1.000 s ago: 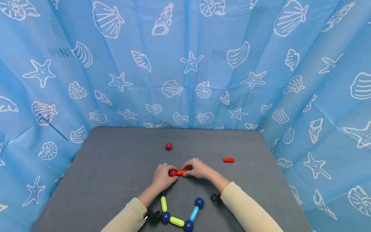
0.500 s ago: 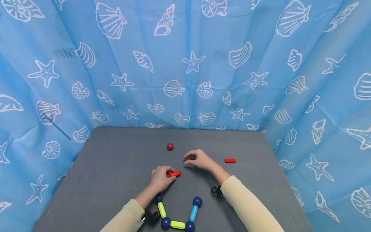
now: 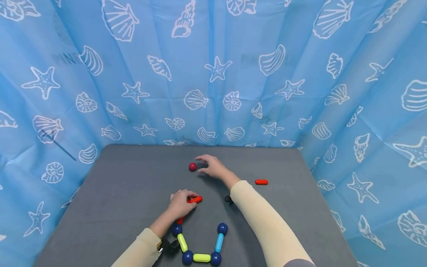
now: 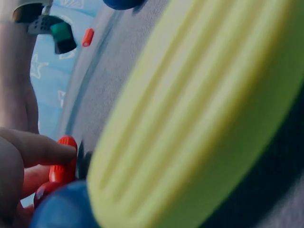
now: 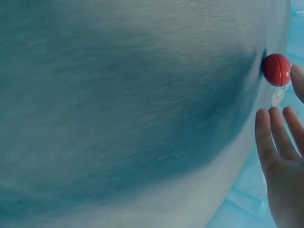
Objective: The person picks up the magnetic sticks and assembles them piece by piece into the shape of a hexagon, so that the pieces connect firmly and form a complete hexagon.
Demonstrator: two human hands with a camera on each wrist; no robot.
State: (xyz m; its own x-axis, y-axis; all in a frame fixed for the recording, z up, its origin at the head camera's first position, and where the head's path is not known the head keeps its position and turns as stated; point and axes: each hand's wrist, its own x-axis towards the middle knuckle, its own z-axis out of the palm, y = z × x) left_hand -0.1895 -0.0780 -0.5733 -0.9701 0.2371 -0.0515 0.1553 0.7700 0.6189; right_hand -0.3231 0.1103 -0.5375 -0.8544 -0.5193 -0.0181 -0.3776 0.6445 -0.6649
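My left hand pinches a short red ridged rod between thumb and fingers, over the table at centre. In the left wrist view a dark red ball sits at the rod's lower end, partly behind the fingers. A second red piece shows below that hand, at the top left blue ball of a U-shaped chain of balls and rods. Farther back, my right hand reaches with fingers spread and nothing between them. Just beyond its fingertips lies a single red ball.
The chain's yellow-green rods and light blue rod lie near the front edge, joined by dark blue balls. Another red rod lies to the right. A blue shell-print curtain hangs behind the grey table.
My right hand has let go of the red rod and moved back and left to the lone red ball. My left hand keeps the rod and has shifted slightly left.
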